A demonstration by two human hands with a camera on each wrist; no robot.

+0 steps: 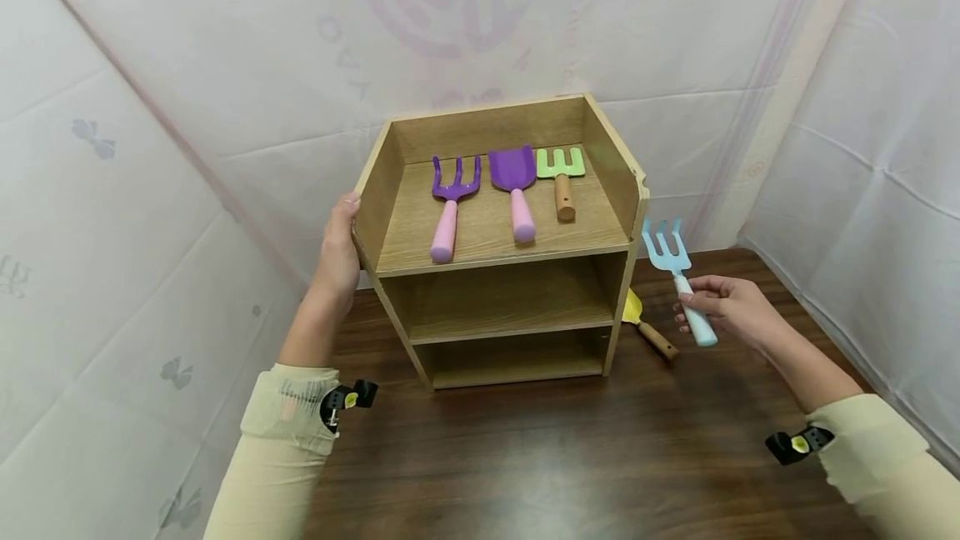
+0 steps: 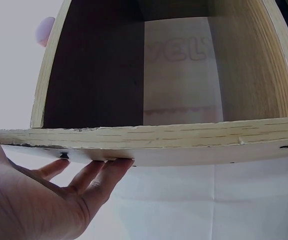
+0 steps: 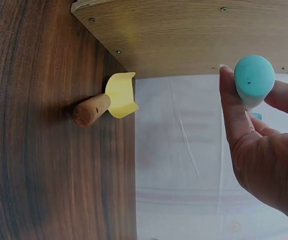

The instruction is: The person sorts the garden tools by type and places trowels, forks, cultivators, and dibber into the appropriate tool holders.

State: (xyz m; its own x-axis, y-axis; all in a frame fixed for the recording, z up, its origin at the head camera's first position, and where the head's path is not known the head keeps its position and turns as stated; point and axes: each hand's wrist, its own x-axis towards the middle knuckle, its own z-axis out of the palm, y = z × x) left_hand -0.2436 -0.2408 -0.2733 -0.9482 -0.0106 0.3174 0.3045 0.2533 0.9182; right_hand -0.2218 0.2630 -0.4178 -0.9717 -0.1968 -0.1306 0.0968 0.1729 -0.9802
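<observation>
One blue fork (image 1: pixel 681 282) is in the right hand (image 1: pixel 733 307), thumb and fingers clamped on its handle, raised off the counter (image 1: pixel 525 457) just right of the wooden shelf (image 1: pixel 495 263), prongs pointing away from the person. The left hand (image 1: pixel 339 261) presses the shelf's left side, its fingers fairly straight against the outer face. On the top board lie, left to right, a purple fork (image 1: pixel 449 213), a purple scoop (image 1: pixel 514 177) and a green fork (image 1: pixel 561 171). A yellow scoop (image 3: pixel 118 95) with a wooden handle rests on the counter beside the shelf's right side. White patterned sheeting (image 1: pixel 225 107) hangs behind.
</observation>
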